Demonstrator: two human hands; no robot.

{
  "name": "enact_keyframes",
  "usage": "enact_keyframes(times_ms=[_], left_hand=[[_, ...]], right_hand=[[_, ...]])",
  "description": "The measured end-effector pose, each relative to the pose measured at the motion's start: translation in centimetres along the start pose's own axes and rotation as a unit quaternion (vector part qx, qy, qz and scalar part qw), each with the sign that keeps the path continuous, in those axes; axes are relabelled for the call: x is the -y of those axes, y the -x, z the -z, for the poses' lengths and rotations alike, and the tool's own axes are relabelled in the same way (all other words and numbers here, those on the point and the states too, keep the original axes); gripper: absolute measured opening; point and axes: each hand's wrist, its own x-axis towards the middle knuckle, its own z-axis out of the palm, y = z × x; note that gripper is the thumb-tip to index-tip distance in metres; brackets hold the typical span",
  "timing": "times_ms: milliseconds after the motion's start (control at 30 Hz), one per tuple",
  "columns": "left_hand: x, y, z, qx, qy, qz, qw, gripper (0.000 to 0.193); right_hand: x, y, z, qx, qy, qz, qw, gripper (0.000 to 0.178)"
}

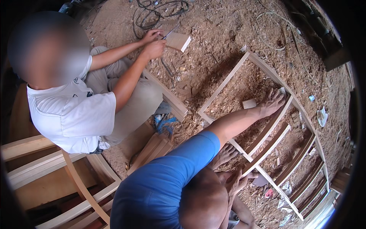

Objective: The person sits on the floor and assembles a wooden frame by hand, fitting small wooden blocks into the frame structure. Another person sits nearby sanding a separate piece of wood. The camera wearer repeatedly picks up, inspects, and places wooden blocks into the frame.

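A wooden frame (268, 70) with a curved outer rail and several cross slats lies over the shavings in front of me. My left hand (273, 101), at the end of the blue-sleeved arm, reaches to the frame's far part. Its fingers curl at the upper end of a curved slat (270, 128), beside the outer rail. Close to my knee, my right hand (237, 182) grips the near end of another slat (268, 148). That slat crosses the straight inner rail (267, 176), and its pale far end stops short of the outer rail. My bare foot (225, 155) is beside the inner rail.
At the left, a co-worker in a white shirt (72, 114) sits holding a slim tool (164, 37) by a wood board (177, 41). Another slatted frame (82, 187) stands lower left. Stacked wood strips (150, 150), a small block (249, 104) and a black cable (152, 15) lie around.
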Motion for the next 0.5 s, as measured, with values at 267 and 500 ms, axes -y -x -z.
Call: enact_keyframes(times_ms=[267,500], left_hand=[[2.9,0.9,4.0,-0.251,0.051,-0.025,0.966,0.017],[1.4,10.3,7.3,-0.086,0.268,0.122,0.952,0.032]], right_hand=[[-0.3,0.0,1.3,-0.011,0.038,0.042,0.998,0.034],[1.3,-4.4,3.4,-0.013,0.072,0.110,0.991,0.041]])
